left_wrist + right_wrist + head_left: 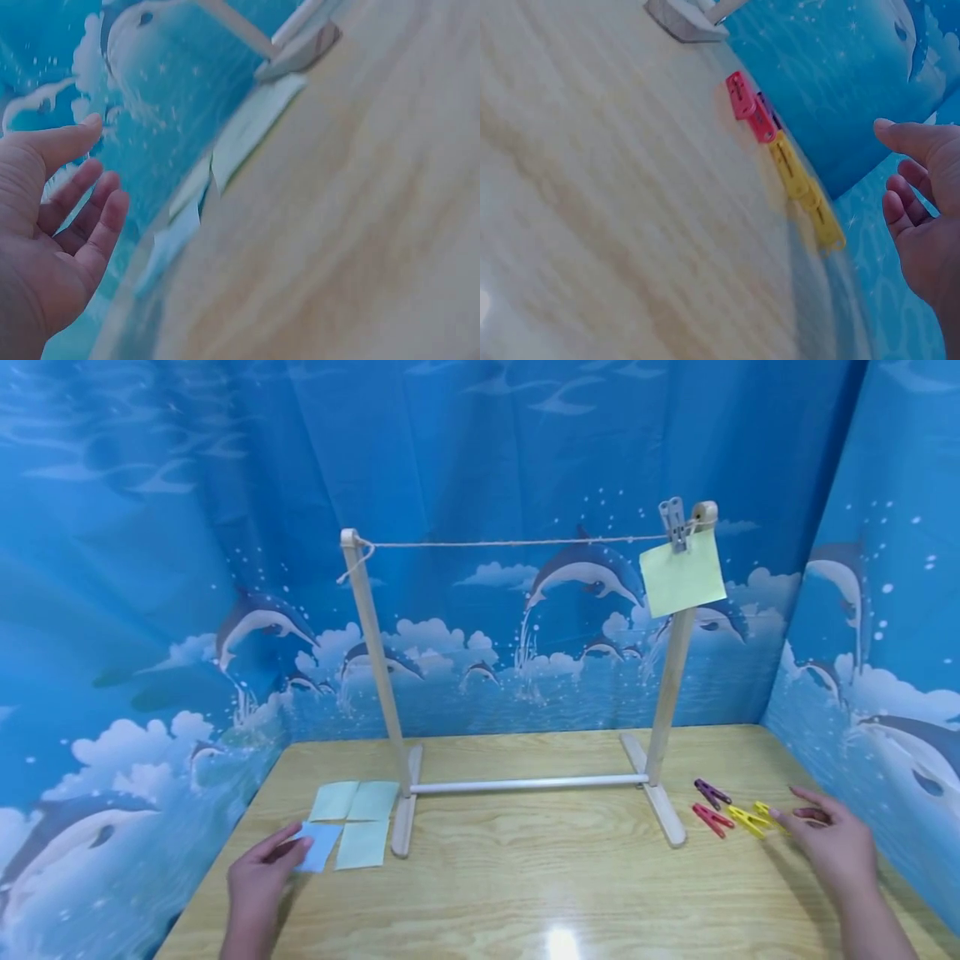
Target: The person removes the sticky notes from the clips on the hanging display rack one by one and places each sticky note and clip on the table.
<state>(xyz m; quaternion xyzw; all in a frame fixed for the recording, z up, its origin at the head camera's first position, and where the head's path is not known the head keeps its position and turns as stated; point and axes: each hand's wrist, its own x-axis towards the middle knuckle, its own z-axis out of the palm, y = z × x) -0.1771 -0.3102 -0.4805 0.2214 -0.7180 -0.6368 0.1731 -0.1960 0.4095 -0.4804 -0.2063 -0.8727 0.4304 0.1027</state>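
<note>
My left hand (258,877) hovers at the near edge of a light blue paper square (320,845), fingers loosely bent. In the left wrist view that hand (64,217) holds nothing and is apart from the papers. Three pale green paper squares (363,845) lie beside the blue one. On the right, my right hand (836,843) is above the table near two yellow clothespins (747,821); the right wrist view shows the hand (926,214) holding nothing. A red clothespin (712,820) and a dark purple clothespin (712,793) lie just left of them.
A wooden stand (671,693) with a string (510,542) across its top occupies the table's middle. Near the string's right end, a grey clothespin (677,527) holds a yellow-green paper square (682,574). Blue dolphin-print curtains (480,460) surround the wooden table (517,860).
</note>
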